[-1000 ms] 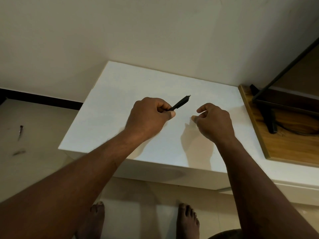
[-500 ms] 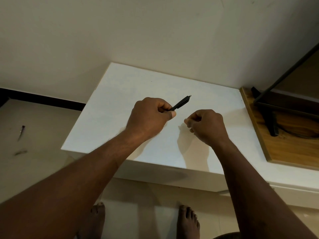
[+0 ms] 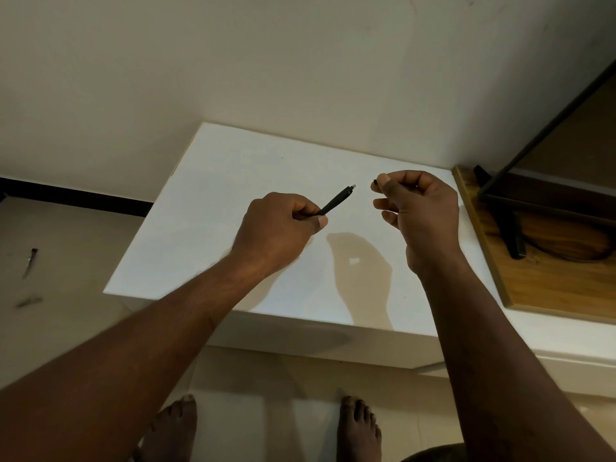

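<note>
My left hand (image 3: pixel 278 228) grips a slim black pen (image 3: pixel 336 202) in a fist above the white table top (image 3: pixel 213 201). The pen points up and to the right, and a small pale tip shows at its far end. My right hand (image 3: pixel 421 211) is raised to the right of that tip, a short gap away. Its thumb and forefinger pinch a tiny dark piece (image 3: pixel 375 182), too small to identify. The other fingers are loosely curled.
A wooden board (image 3: pixel 550 288) lies on the table's right side with a black metal frame (image 3: pixel 520 155) and a dark cable on it. A pale wall stands behind. My bare feet (image 3: pixel 358 425) are on the tiled floor below the front edge.
My right hand has lifted and moved right, away from the pen, and now shows a tiny dark piece in its pinch. The left hand and pen stay nearly still.
</note>
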Tool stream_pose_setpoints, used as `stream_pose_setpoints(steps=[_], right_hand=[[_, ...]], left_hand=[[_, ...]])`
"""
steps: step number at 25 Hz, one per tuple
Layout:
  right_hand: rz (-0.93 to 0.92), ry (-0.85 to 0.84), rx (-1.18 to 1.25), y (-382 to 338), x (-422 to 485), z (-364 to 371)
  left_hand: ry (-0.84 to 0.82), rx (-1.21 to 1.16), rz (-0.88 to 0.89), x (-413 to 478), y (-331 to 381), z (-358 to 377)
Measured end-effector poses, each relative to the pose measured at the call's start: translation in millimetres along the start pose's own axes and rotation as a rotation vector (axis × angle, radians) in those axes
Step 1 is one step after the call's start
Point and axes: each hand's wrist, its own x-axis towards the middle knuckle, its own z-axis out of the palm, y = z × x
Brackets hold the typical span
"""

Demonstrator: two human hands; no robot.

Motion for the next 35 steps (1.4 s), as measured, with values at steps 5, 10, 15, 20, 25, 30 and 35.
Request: stream_pose_setpoints(steps=[5, 10, 15, 20, 25, 30, 35], right_hand=[[0.06, -0.003, 0.064, 0, 1, -1], [0.095, -0.003, 0.104, 1, 0, 0], [0.099, -0.043, 0.096, -2, -2, 3], [0.124, -0.075, 0.158, -6, -5, 5], [0.126, -0.075, 0.2, -7, -7, 7], [0.113, -0.109, 0.171, -6, -9, 9], [0.11, -0.13, 0.165, -7, -8, 9]], left_hand=[[-0.005, -0.078, -0.036, 0, 1, -1], [-0.02, -0.157, -0.06, -1, 5, -1], [-0.074, -0.2, -0.016, -3, 7, 0], [-0.151, -0.208, 0.05, -8, 11, 2], [-0.207, -0.163, 0.132, -12, 14, 5], [-0.21, -0.139, 0.149, -13, 14, 5], [-0.201, -0.124, 0.159, -12, 12, 5]])
